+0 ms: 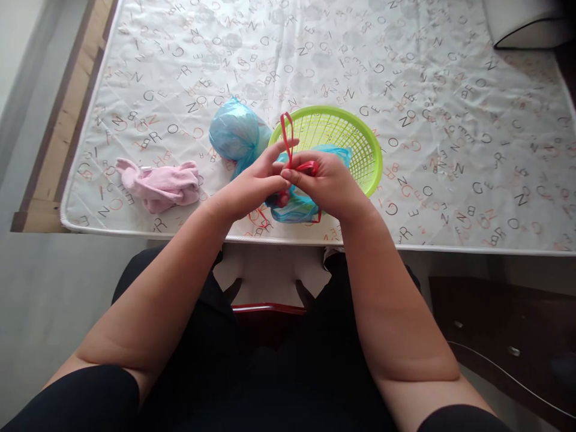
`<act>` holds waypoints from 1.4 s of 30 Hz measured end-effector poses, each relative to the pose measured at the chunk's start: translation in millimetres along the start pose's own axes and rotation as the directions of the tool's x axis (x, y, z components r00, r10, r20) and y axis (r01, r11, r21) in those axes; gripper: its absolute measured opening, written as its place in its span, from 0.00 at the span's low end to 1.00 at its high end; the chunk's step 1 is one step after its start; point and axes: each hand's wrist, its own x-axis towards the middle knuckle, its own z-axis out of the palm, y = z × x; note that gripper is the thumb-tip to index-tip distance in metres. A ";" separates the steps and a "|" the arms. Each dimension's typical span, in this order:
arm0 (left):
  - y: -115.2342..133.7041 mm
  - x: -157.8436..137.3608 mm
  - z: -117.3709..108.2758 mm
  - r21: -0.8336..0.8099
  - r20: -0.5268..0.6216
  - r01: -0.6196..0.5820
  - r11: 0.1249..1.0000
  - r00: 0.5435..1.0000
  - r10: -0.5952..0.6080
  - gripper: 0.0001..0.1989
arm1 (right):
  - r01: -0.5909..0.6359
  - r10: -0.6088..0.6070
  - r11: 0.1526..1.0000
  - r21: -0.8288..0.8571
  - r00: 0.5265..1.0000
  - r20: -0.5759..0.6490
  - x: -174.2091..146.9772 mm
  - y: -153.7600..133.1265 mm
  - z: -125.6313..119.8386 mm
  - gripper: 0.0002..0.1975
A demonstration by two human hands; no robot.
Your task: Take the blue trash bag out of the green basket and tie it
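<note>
A thin red ribbon point(310, 166) rises in a narrow loop between my two hands. My right hand point(330, 183) is closed, pinching the ribbon between thumb and fingers. Facing it, my left hand point(252, 186) touches the ribbon with its thumb near my right fingertips; its index finger reaches out beside the loop, and the lower fingers curl in. Beneath both hands lies a blue plastic bag point(294, 211), partly hidden by them. More red strands hang down near the bag. Behind my hands sits a lime green mesh basket point(377, 153).
Left of the basket stands a rounded, gathered blue plastic bag point(234, 129). A crumpled pink cloth point(159, 186) lies farther left, near the front edge of the letter-patterned tablecloth point(450, 198). At the far right corner is a pale object with a dark edge point(524, 24).
</note>
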 end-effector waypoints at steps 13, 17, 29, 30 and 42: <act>14.0 -2.3 15.9 0.025 -0.321 0.046 0.999 0.946 -0.036 0.17 | 0.206 -0.110 0.974 0.090 0.787 -0.607 5.1 -0.3 -35.1 0.24; 6.1 -5.6 26.0 0.256 -0.291 0.048 0.966 0.956 0.029 0.13 | 0.246 -0.139 0.968 0.052 0.695 -0.705 -0.8 -15.5 -43.0 0.24; 3.1 -1.4 37.0 0.487 -0.127 -0.149 0.860 0.963 0.239 0.31 | 0.223 -0.126 0.949 0.222 0.916 -0.380 -16.8 -54.2 -2.5 0.09; 3.0 -1.7 39.5 0.506 -0.089 -0.155 0.848 0.969 0.230 0.30 | 0.215 -0.126 0.954 0.208 0.920 -0.372 -19.1 -60.8 -0.4 0.10; -8.3 -8.0 48.2 0.563 -0.139 -0.107 0.819 0.965 0.222 0.14 | 0.434 -0.140 0.892 0.127 0.532 -0.835 -14.7 -65.6 -34.3 0.05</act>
